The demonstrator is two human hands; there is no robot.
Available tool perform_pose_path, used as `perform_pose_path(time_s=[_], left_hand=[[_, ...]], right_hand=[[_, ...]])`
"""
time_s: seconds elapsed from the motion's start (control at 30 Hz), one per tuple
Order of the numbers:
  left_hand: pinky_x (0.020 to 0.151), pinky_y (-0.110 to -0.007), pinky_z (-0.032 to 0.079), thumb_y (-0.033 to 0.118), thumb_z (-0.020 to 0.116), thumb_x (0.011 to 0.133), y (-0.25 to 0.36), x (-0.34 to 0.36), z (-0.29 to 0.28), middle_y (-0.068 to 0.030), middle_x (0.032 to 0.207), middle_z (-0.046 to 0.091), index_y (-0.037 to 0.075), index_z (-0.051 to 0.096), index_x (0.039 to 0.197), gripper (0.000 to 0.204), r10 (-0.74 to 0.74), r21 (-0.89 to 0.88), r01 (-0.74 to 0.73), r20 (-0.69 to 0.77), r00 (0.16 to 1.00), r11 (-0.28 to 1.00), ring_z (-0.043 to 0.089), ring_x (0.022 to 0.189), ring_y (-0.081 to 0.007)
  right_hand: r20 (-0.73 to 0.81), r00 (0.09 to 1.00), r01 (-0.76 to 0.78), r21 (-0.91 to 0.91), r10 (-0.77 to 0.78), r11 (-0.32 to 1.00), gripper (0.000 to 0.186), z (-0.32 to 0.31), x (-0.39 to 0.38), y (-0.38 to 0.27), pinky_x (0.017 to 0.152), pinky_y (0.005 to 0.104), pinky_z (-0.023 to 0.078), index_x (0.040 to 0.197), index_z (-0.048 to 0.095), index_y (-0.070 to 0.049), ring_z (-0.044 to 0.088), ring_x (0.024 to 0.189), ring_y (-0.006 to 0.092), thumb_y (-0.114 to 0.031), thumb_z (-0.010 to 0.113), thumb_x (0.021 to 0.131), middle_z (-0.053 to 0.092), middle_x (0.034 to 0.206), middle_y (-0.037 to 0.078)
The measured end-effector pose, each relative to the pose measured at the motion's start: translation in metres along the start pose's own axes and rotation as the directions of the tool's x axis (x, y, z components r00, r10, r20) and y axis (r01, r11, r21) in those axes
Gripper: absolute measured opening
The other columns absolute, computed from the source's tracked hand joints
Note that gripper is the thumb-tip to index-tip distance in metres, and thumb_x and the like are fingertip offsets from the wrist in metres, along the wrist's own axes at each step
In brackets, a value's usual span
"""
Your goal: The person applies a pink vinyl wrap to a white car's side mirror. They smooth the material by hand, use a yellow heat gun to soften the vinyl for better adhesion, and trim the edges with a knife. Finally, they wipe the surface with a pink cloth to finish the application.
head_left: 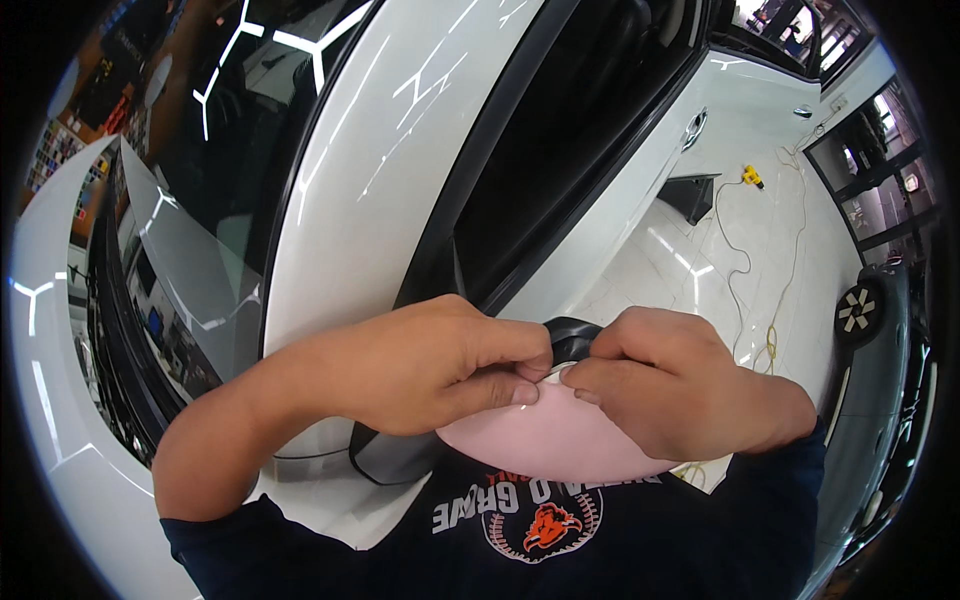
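Note:
A pink film [560, 440] is drawn smoothly over the rounded cover of the car's side mirror, close against my shirt. On its upper edge, my left hand [450, 365] pinches with thumb and bent forefinger. My right hand [665, 375] pinches the same edge a little to the right, its thumb pressed onto the film. Between the two thumbs a small whitish patch shows. The black part of the mirror housing [572, 335] peeks out behind the fingers. The film's lower side runs out of sight behind my right hand and wrist.
The white car [350, 180] fills the left and middle, its dark side window [560, 130] beyond the mirror. On the tiled floor lie a yellow tool [753, 177], a black box-like object [690, 197] and cords [745, 265]. A grey car [880, 400] stands at the right.

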State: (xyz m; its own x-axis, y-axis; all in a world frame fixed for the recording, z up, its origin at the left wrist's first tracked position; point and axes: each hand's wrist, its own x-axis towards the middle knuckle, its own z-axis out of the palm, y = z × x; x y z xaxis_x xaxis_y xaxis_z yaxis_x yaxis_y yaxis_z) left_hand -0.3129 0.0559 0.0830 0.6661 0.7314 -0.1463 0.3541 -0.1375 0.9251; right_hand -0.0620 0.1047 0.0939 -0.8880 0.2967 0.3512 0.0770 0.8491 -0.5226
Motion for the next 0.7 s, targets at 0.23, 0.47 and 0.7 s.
perform_pose_path(time_s=[0.23,0.47,0.7], left_hand=[[0.062,-0.035,0.046,0.011,0.067,0.094,0.013,0.008,-0.005,-0.0091,0.07,0.062,0.005,0.06,0.105,0.015,-0.123,-0.048,0.123,0.0,0.992,0.991,0.062,0.062,-0.0236],[0.06,-0.033,0.046,0.01,0.07,0.091,-0.007,0.01,0.002,-0.0081,0.071,0.064,0.004,0.059,0.103,0.017,-0.005,-0.061,0.003,-0.025,1.0,0.998,0.061,0.061,-0.0222],[0.06,-0.034,0.046,0.007,0.069,0.088,0.005,0.01,-0.006,-0.0092,0.076,0.063,0.002,0.065,0.105,0.017,-0.087,-0.036,0.085,-0.075,0.993,0.996,0.062,0.064,-0.0244]], right_hand=[[0.022,1.0,0.01,0.005,-0.01,1.0,0.027,-0.006,0.001,0.003,0.054,0.0344,0.049,0.099,0.07,0.004,0.062,0.068,0.0256,-0.003,0.074,0.073,0.061,0.082,0.013],[0.038,0.998,0.053,-0.024,-0.052,0.998,0.03,-0.007,0.002,0.006,0.054,0.0338,0.049,0.098,0.07,0.007,0.061,0.066,0.0251,-0.002,0.075,0.069,0.06,0.082,0.014],[0.03,0.999,0.027,-0.021,-0.026,0.999,0.029,-0.008,0.002,0.007,0.054,0.0333,0.05,0.097,0.07,0.006,0.061,0.066,0.0252,-0.001,0.075,0.069,0.059,0.082,0.014]])
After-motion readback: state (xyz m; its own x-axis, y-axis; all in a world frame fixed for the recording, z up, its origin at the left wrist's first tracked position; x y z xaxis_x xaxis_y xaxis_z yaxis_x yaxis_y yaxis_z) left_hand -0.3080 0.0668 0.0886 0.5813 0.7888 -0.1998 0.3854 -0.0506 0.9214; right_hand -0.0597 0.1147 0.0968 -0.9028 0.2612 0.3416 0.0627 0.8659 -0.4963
